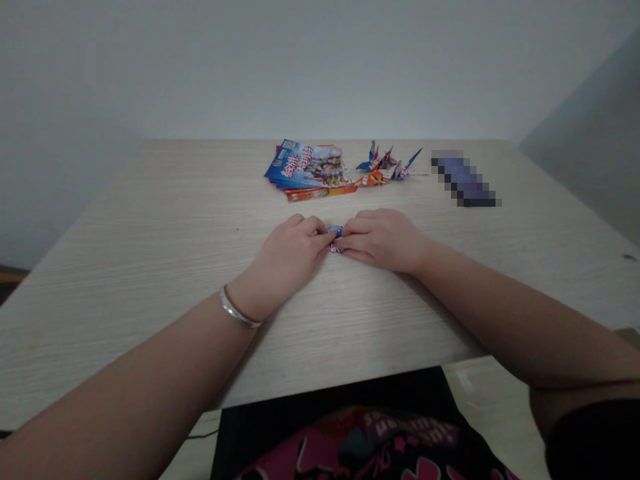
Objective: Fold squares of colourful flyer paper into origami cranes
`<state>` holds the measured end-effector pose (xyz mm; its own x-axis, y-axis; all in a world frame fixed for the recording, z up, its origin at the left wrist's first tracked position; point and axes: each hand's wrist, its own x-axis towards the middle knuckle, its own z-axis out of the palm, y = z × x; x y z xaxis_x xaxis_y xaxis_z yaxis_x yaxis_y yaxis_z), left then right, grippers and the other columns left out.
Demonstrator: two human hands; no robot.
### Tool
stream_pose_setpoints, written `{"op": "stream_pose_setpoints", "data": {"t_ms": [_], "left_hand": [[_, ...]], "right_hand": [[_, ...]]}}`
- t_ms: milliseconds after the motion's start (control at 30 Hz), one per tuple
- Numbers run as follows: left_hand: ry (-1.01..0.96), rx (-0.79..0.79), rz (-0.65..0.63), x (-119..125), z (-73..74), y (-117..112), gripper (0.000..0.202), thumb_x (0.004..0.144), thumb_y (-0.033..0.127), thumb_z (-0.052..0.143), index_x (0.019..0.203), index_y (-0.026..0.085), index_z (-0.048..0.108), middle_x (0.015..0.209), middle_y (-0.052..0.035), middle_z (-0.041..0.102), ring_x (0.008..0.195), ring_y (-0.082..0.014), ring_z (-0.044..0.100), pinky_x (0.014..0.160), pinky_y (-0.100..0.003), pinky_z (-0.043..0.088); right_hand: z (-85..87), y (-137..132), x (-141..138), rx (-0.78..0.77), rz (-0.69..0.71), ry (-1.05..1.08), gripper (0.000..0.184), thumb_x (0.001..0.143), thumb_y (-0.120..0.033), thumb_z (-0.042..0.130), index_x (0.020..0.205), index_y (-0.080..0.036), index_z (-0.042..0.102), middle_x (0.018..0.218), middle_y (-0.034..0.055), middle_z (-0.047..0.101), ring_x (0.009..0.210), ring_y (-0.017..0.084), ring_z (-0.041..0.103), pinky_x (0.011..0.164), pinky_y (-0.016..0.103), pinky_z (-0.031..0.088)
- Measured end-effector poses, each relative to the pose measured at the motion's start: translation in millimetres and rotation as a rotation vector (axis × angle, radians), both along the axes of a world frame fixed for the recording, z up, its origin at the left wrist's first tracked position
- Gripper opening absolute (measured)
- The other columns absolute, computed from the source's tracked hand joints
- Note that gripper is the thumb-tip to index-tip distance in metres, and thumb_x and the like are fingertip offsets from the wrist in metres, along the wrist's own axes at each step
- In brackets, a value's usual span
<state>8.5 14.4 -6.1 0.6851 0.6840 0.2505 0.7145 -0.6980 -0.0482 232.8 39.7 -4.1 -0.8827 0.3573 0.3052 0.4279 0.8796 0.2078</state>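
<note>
In the head view, we see the left hand (295, 248) and the right hand (387, 239) nearly meeting, fingers curled in and closed from either side on a small folded paper (336, 249) lying between them against the table (165, 227), though the fingertips cover so much of it that we cannot make out its shape. Beyond the left hand we see a fanned stack of printed sheets (310, 167), beyond the right hand some folded paper cranes (383, 172), and farther to its right a pixelated dark object (466, 181).
</note>
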Motion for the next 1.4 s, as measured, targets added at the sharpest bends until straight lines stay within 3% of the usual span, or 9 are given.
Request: {"op": "stream_pose_setpoints", "data": {"t_ms": [267,500,667,1067,1400], "left_hand": [[-0.028,-0.054,0.028,2,7.3,-7,0.024,0.099,0.02,0.055,0.112,0.012,0.075,0.095,-0.0115,0.072,0.089,-0.0262,0.063,0.084,-0.04,0.053],[0.07,-0.108,0.055,6,12.7,-9,0.03,0.105,0.023,0.048,0.114,0.013,0.076,0.107,-0.0124,0.071,0.096,-0.0272,0.064,0.086,-0.041,0.053],[0.134,-0.067,0.052,7,15.8,-11,0.028,0.105,0.022,0.049,0.109,0.013,0.075,0.098,-0.011,0.071,0.089,-0.0259,0.064,0.077,-0.038,0.052],[0.152,0.03,-0.019,5,14.8,-11,0.02,0.102,0.016,0.053,0.107,0.012,0.072,0.089,-0.0084,0.071,0.085,-0.0231,0.064,0.076,-0.034,0.05],[0.11,-0.105,0.073,5,20.1,-14,0.021,0.099,0.014,0.054,0.104,0.015,0.075,0.094,-0.009,0.072,0.087,-0.0249,0.065,0.075,-0.036,0.051]], "right_hand": [[1.0,-4,-6,-0.048,-0.037,-0.024,0.03,0.104,-0.031,0.052,0.1,-0.02,0.08,0.095,0.006,0.077,0.083,0.019,0.06,0.068,0.034,0.037],[0.8,-2,0,-0.128,-0.059,0.026,0.025,0.1,-0.028,0.056,0.105,-0.019,0.079,0.096,0.0083,0.077,0.086,0.02,0.064,0.074,0.032,0.042],[1.7,2,3,-0.154,-0.038,0.021,0.028,0.101,-0.028,0.053,0.107,-0.019,0.079,0.098,0.0092,0.077,0.087,0.02,0.065,0.078,0.032,0.044],[2.4,0,2,-0.175,-0.069,0.042,0.024,0.098,-0.028,0.057,0.103,-0.019,0.079,0.097,0.0087,0.077,0.085,0.02,0.065,0.074,0.031,0.043],[-0.7,3,0,-0.313,-0.097,0.16,0.026,0.099,-0.026,0.055,0.097,-0.018,0.079,0.094,0.0078,0.077,0.085,0.019,0.067,0.073,0.03,0.043]]}}
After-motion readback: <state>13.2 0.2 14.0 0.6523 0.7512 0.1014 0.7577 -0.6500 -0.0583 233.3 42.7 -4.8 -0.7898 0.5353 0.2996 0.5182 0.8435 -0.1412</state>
